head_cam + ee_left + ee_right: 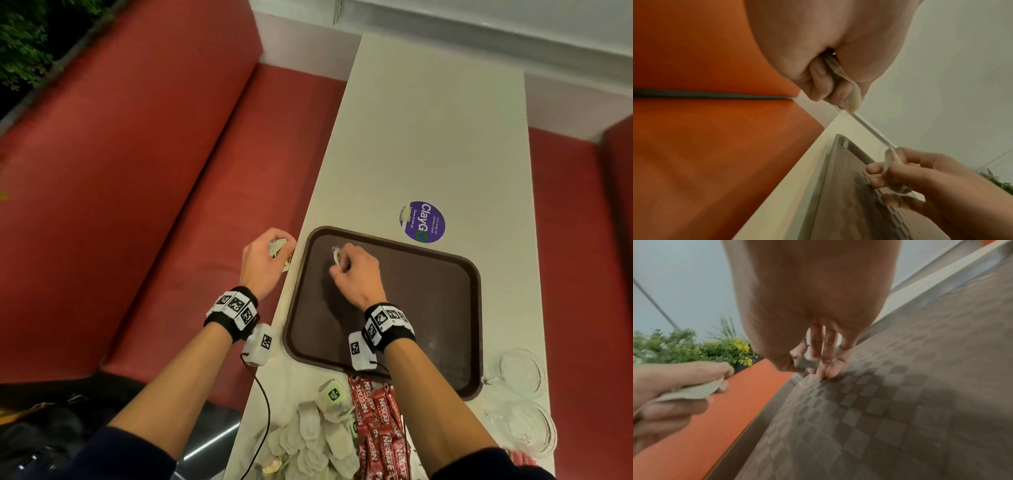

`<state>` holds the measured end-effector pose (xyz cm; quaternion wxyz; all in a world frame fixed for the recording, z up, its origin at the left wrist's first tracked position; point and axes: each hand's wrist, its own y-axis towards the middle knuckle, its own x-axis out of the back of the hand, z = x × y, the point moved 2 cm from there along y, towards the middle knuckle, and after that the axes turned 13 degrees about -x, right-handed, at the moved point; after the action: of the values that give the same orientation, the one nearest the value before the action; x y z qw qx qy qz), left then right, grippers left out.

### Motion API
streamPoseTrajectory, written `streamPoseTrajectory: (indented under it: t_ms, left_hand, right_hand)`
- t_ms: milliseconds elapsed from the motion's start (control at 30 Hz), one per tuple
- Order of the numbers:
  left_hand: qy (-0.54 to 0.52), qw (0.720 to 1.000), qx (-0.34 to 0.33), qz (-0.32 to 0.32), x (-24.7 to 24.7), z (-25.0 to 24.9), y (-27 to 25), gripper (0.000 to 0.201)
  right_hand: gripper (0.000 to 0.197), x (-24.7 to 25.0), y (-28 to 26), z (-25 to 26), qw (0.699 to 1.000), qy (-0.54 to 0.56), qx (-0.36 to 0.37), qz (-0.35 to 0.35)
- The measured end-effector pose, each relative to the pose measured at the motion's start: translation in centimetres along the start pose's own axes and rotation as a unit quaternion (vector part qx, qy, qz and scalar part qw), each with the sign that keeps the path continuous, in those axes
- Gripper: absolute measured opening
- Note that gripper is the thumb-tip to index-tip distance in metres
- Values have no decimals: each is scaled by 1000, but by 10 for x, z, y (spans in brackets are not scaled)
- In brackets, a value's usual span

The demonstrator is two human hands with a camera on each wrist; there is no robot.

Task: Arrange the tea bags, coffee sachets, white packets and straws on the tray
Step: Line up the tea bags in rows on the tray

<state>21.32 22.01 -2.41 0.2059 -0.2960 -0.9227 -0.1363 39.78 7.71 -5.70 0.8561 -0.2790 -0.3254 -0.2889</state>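
A brown tray (428, 308) lies on the pale table. My right hand (346, 262) is low over the tray's far left corner and pinches a tea bag (336, 255); its fingertips (828, 369) touch the tray floor (900, 402). My left hand (274, 248) hovers just left of the tray, over the table edge, and grips a small bunch of tea bags (276, 246), also seen as tea bags (840, 76) between its curled fingers. A pile of tea bags (315, 435) and red coffee sachets (380, 425) lies on the table near me.
Two clear glass cups (520, 370) stand at the tray's near right corner. A purple round sticker (422, 222) is on the table beyond the tray. A red bench seat (137, 205) runs along the table's left side. A cable (263, 411) hangs from my left wrist.
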Motion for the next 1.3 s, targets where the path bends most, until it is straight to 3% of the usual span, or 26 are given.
streamPoseTrajectory:
  t_ms: [133,200,300,367,500,833,967,1167,1233,1300]
  left_hand:
    - [77,991,45,98,-12,12,-10,17]
    - [123,979,63,153,-21,16,-15,24]
    - [171,965,70,186,-30,17,-19,28]
    - [190,962,68,186,-32,17,-22,26]
    - [204,959,60,188,-33,17,-31,26]
    - [205,957,43,199,-29,22,-34,28]
    - [176,967,44,177,-19,18,-36,24]
    - [58,990,43,122,4,-13,-37,38]
    - [10,993,52,108,11,-24,-40,44]
    - [-48,992,67,91,16,-36,-47,48]
  right_hand:
    - [29,5,-3,-7,995,61,-78,-16]
    - [21,4,-1,-7,994,65,-90,-2]
    - [16,2,2,-5,993,94,-70,15]
    - [6,1,6,-4,995,90,-46,-13]
    - [20,-3,18,4,989,124,-44,-60]
    - [22,-33,38,23,995,70,-9,-74]
    - [19,-37,39,21,996,52,-19,-73]
    - [16,-6,17,42,994,83,-24,-65]
    - [18,11,-8,54,988,151,-21,-18]
    - [22,25,-40,62,967,243,-30,74]
